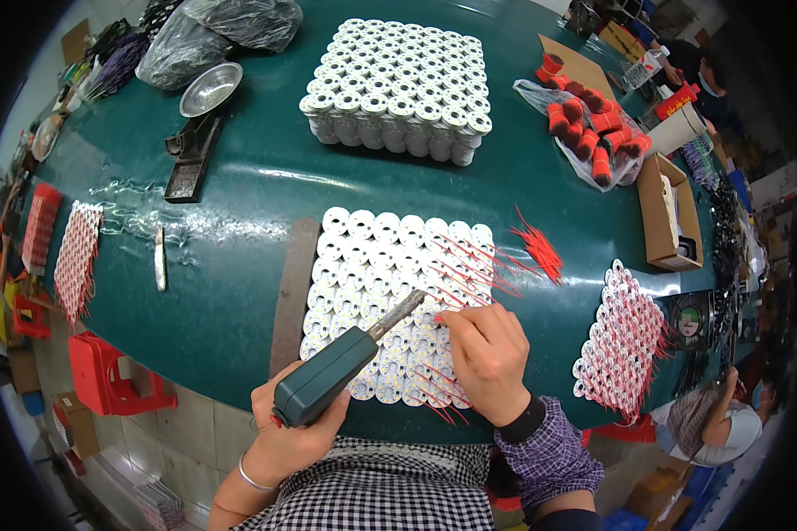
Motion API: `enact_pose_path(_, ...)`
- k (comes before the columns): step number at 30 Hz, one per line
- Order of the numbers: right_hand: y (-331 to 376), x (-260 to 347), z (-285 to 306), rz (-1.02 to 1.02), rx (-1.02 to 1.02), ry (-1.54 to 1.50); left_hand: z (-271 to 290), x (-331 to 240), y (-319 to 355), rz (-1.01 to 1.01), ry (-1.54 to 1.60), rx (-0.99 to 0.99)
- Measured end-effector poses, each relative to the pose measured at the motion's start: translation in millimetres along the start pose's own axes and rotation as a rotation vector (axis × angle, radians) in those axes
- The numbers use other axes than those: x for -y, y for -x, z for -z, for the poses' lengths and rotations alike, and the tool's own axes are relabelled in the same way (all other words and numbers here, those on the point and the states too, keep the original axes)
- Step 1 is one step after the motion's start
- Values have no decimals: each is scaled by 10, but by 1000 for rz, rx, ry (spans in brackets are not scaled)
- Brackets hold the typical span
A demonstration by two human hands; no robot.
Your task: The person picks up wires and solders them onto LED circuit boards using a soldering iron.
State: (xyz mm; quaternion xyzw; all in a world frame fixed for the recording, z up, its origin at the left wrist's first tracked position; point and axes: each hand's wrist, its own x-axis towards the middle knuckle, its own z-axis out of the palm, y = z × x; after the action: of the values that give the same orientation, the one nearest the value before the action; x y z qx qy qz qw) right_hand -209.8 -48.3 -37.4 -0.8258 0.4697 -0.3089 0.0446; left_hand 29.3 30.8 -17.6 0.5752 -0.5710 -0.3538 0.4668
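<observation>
My left hand (285,438) grips a dark green soldering iron (332,370) whose metal tip reaches over a flat sheet of round white discs (372,265) lying on the green table (239,177). My right hand (487,352) rests on the same sheet, fingers pinched on a thin red wire beside the iron's tip. Several red wires (469,265) lie fixed across the sheet's right half. A loose bunch of red wires (538,250) lies just right of the sheet.
A stacked block of white discs (398,84) stands at the back. Red spools in a clear bag (589,124), a cardboard box (669,212), a wired disc sheet (624,341), a metal bowl (211,88) and an iron stand (190,159) surround it. Another person (717,425) sits lower right.
</observation>
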Motion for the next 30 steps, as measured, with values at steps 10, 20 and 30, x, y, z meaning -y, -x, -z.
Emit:
enact_pose_path(10, 37, -12, -78, -2, -12, -6, 10, -45, 42, 79, 22, 39)
enact_pose_path(20, 6, 12, -28, 33, 42, 47, 6, -28, 71, 123, 38, 65)
enact_pose_path(30, -4, 24, -20, 72, 72, 88, 30, -56, 50, 22, -52, 51)
